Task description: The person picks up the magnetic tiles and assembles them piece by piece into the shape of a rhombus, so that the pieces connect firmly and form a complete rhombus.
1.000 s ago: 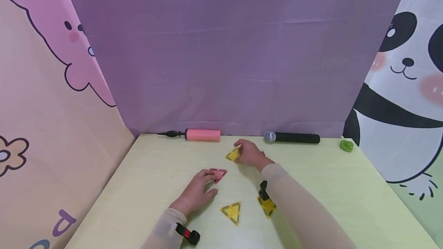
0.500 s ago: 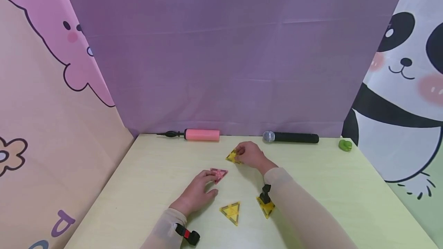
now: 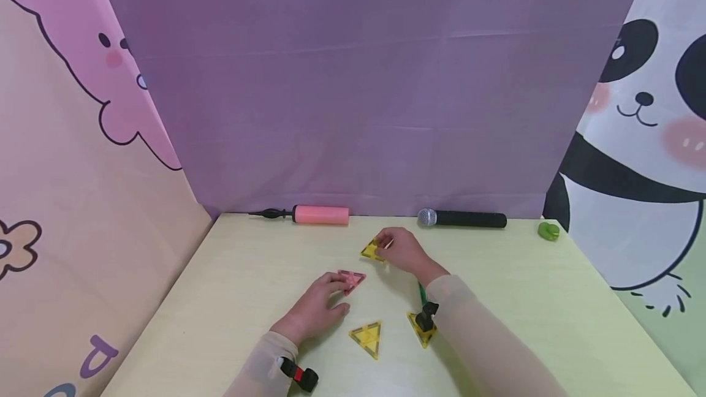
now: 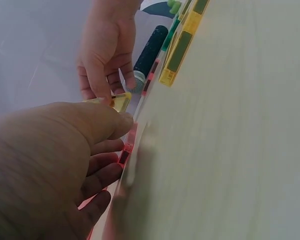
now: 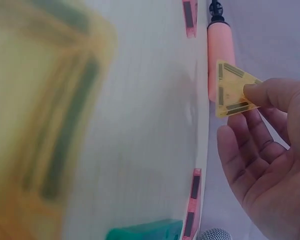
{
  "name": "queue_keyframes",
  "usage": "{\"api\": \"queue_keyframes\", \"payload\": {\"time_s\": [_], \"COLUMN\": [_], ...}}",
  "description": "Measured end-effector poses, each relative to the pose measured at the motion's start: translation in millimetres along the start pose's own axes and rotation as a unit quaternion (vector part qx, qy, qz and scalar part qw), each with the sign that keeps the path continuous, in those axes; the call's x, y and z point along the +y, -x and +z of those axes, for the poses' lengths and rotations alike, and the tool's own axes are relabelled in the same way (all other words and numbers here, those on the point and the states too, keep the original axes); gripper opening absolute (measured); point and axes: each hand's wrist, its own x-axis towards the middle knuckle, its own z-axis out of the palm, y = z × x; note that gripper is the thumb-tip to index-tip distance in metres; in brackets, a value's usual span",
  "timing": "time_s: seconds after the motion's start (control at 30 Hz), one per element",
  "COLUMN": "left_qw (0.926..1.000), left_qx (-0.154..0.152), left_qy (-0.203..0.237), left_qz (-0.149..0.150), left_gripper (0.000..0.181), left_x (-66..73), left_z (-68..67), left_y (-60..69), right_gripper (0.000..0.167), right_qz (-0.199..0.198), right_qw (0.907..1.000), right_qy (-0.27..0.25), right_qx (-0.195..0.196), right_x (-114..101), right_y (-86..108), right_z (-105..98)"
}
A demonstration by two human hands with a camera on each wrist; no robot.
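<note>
In the head view my left hand (image 3: 315, 306) rests its fingertips on a pink triangular magnetic tile (image 3: 353, 280) lying on the table. The thumb stands apart from that tile. Farther back, my right hand (image 3: 405, 251) pinches a yellow triangular magnetic tile (image 3: 371, 250) between thumb and fingers. The right wrist view shows this yellow tile (image 5: 232, 92) raised off the tabletop, its dark edge strips visible. Two more yellow triangular tiles lie nearer: one (image 3: 368, 339) between the arms, another (image 3: 423, 337) partly hidden by the right wrist camera.
A pink hand pump (image 3: 321, 214) and a black microphone (image 3: 469, 219) lie along the back edge. A small green object (image 3: 548, 231) sits at the back right corner. Beneath the right forearm a green piece (image 3: 422, 294) peeks out; another pink tile (image 5: 192, 205) shows in the right wrist view.
My right hand has drawn slightly toward me with the pinched yellow tile. The green piece by the right sleeve has come into view. My left hand has stayed almost in place.
</note>
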Motion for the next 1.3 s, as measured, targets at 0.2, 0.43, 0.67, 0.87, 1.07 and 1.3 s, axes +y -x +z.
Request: {"api": "queue_keyframes", "payload": {"time_s": [0.2,0.43,0.67,0.87,1.07,1.3], "left_qw": [0.9999,0.9997,0.9993,0.999,0.9983,0.9979], "left_qx": [-0.008,-0.014,-0.018,-0.025,-0.033,-0.039], "left_qy": [-0.005,-0.007,-0.023,-0.028,-0.031,-0.033], "left_qz": [0.007,0.016,0.023,0.026,0.038,0.041], "left_gripper": [0.05,0.05,0.049,0.046,0.047,0.049], "left_x": [1.8,4.7,5.0,7.3,11.3,17.0], "left_z": [1.1,1.3,3.9,4.9,5.0,4.6], "left_y": [0.0,1.4,1.9,2.8,3.1,4.9], "right_gripper": [0.016,0.018,0.017,0.014,0.014,0.014], "right_qz": [0.006,0.01,0.003,-0.001,0.001,-0.011], "right_qw": [1.0,0.9999,1.0,1.0,0.9997,0.9985], "right_qy": [0.007,0.007,-0.001,0.002,0.023,0.054], "right_qx": [-0.002,0.006,0.005,0.004,0.0,0.004], "right_x": [-4,-2,-8,-7,-10,-9], "right_y": [7.7,16.0,28.0,33.6,40.5,44.3], "right_z": [2,5,1,-2,-4,-3]}}
